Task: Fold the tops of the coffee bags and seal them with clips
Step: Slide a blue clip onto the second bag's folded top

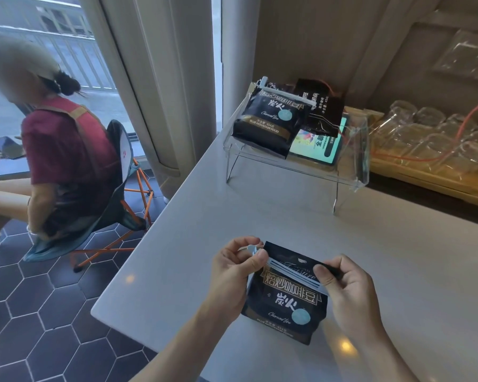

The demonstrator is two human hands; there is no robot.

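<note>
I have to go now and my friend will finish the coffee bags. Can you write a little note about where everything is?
Left hand pinches the clip's end; right hand grips the other end.
The clip lies across the near coffee bag on the white counter.
Done: one clipped bag sits on the clear stand.
Left: finish this clip; the dark bag behind shows no clip that I can tell.

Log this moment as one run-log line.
step: clipping bag | left hand: pinches clip end | right hand: holds clip's other end on coffee bag | counter: bag lying | clear stand: clipped bag
</note>
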